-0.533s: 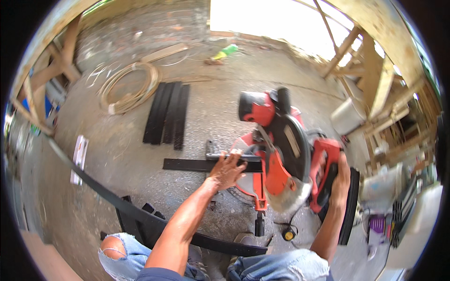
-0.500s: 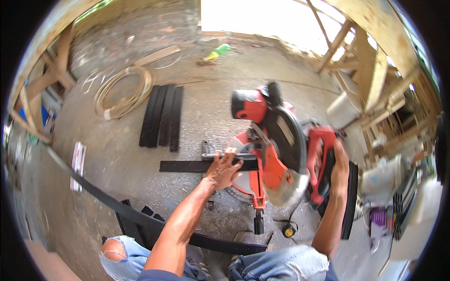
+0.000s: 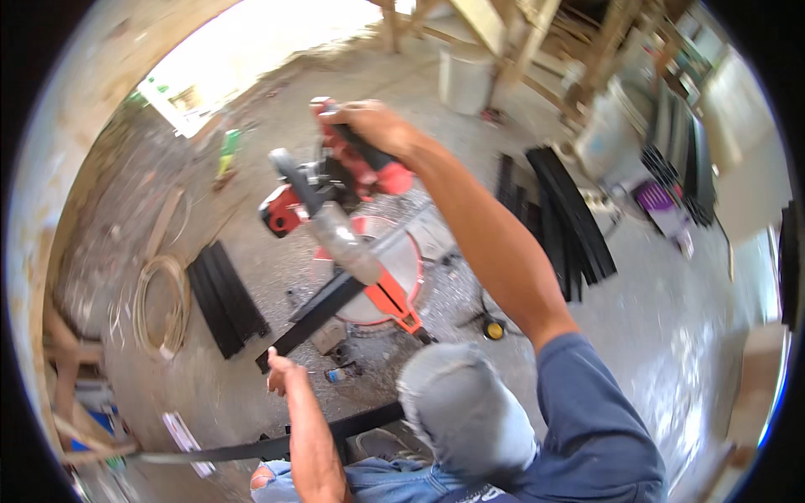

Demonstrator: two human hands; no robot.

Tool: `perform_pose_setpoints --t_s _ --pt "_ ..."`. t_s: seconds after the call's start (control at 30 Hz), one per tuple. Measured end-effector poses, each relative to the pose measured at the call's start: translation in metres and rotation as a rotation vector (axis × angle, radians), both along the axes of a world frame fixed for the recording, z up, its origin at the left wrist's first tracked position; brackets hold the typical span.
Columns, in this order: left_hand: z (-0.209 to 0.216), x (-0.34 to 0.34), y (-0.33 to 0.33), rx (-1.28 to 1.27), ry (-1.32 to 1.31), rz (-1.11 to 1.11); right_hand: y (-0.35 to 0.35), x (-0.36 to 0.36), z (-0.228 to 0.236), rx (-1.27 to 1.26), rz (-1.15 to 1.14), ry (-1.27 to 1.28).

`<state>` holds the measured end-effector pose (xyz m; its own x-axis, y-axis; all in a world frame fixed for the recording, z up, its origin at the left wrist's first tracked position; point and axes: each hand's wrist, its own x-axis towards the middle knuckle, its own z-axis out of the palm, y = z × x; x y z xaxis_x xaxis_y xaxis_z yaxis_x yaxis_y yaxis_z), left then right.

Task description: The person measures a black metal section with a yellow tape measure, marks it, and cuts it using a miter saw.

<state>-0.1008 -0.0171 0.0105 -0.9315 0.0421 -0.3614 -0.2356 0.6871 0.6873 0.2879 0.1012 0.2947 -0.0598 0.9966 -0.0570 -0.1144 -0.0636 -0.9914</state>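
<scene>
my right hand (image 3: 365, 124) is wrapped around the handle (image 3: 369, 149) of the miter saw (image 3: 335, 225), fingers closed over it, while my left hand (image 3: 287, 375) is down by the near left end of a flat black strip (image 3: 315, 315); a finger meets that end or sits just beside it, and i cannot tell whether it grips. the strip lies slantwise across the saw's round table (image 3: 407, 267), running out past its left edge, with its other end passing under the clear guard (image 3: 350, 249). on the floor, more black strips lie side by side (image 3: 226, 298) to the left near a coil of cane or tubing (image 3: 163, 310), another dark bundle (image 3: 570, 222) rests to the right, and a yellow-and-black tape measure (image 3: 494, 329) sits just off the table's front right edge. i judge the step in hand to be setting the strip for a cut; the next move calls for the strip steady against the fence, my left hand well clear of the blade, and the right controlling the handle.
</scene>
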Motion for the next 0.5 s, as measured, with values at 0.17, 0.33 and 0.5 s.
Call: perform_pose_setpoints --t_s 0.17,0.33,0.5 --pt "-0.048 -0.102 0.023 0.286 -0.789 -0.071 0.003 -0.011 -0.011 0.137 -0.032 -0.143" --pt "-0.035 -0.104 0.031 0.388 -0.781 0.0 -0.058 0.011 -0.019 0.268 -0.228 -0.338" --pt "0.035 -0.098 0.024 0.663 -0.605 -0.146 -0.188 0.038 -0.13 0.246 -0.604 -0.466"
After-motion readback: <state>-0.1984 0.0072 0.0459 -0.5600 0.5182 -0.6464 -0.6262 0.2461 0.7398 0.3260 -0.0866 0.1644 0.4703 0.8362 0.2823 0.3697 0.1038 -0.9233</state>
